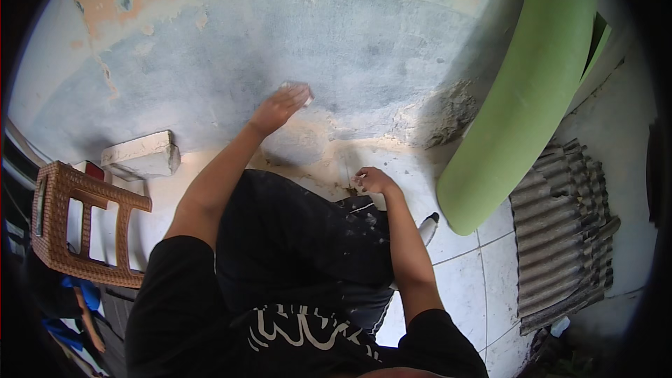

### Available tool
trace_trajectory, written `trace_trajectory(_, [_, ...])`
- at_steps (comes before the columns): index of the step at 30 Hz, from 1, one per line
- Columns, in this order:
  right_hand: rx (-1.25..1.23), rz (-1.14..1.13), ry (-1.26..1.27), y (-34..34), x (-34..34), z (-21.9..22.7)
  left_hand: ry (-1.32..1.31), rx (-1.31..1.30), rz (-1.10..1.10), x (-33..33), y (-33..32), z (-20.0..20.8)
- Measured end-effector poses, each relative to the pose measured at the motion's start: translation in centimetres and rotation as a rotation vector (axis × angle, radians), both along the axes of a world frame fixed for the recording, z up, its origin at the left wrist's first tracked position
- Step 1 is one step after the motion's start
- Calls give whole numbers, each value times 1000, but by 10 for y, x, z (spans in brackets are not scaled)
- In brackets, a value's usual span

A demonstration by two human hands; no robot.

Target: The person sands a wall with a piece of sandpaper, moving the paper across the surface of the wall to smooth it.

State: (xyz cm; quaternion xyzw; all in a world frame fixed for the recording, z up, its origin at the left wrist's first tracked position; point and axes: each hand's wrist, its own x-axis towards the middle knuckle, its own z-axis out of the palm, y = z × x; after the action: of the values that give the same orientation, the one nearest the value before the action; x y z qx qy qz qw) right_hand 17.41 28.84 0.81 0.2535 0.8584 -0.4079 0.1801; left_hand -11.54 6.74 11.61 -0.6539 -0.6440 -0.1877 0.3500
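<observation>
- The wall (280,42) fills the far side: rough plaster, grey-blue in the middle, with orange and pale patches where the paint has gone. A crumbled, gritty patch sits low on its right.
- One green board (532,98), smooth and curved, leans on the right, its rounded end down on the floor.
- The floor (462,287) is white tile with dark joints, dusty near the wall.
- One grey corrugated sheet (563,231), ridged and ragged at the edge, lies at the right on the floor.
- One brown woven-look stool (77,224), plastic by its sheen, lies tipped at the left.
- One white block (142,155), rectangular and chipped, lies at the foot of the wall, just beyond the stool.
- The person crouches in a black shirt and black, dust-flecked trousers, both forearms bare.
- The left hand (278,108) is pressed flat to the wall, fingers closed over one small pale pad (299,89), likely sandpaper or a sponge; only its far edge shows past the fingertips. The pad is against the grey-blue plaster, mid-wall, a little above the floor line.
- The right hand (374,180) is curled loosely, low by the knee near the foot of the wall, fingertips pinched together; whether they hold anything I cannot tell.
</observation>
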Motion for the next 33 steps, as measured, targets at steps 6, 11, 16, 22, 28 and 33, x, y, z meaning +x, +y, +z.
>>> trace_trajectory(6, [41,31,23,-3,-3,5,161,-280,-27,-9,-24,-3])
trace_trajectory(11, [132,58,58,13,3,-2,112,48,-82,20,9,93])
trace_trajectory(16, [124,76,41,-1,-2,-2,154,273,102,3,25,176])
trace_trajectory(22, [162,81,52,-3,-2,-2,178,300,37,-1,52,97])
trace_trajectory(28, [84,79,-5,-6,-6,7,175,-169,23,7,33,-51])
trace_trajectory(33, [108,61,13,-6,1,10,148,-363,141,34,30,-49])
